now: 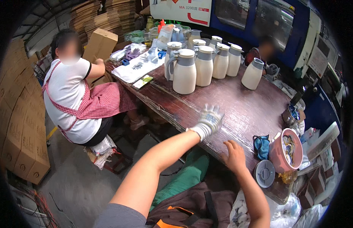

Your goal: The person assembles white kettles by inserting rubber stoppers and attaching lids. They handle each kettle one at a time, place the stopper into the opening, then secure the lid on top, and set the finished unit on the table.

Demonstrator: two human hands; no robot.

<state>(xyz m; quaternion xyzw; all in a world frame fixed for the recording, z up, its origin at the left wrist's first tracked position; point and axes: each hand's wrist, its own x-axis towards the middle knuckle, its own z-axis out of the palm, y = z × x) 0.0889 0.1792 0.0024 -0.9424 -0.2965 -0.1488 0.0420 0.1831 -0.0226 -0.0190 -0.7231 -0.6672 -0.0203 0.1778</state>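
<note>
- Head view: we take the cream jug at the front of the cluster as our landmark on the dark wooden desk.
- Our left hand, in a white knit glove, hangs over the desk nearer us than the jug and a little to its right; its fingers look loosely spread and hold nothing.
- Our right hand is bare and lies flat on the desk's near edge, fingers together, farther from the jug.
- The jug stands upright, long axis vertical, handle facing left; the left hand is the nearer one.
- A grey lid and a pink tub sit right of the right hand.
- A person in a checked apron sits left of the jug.
</note>
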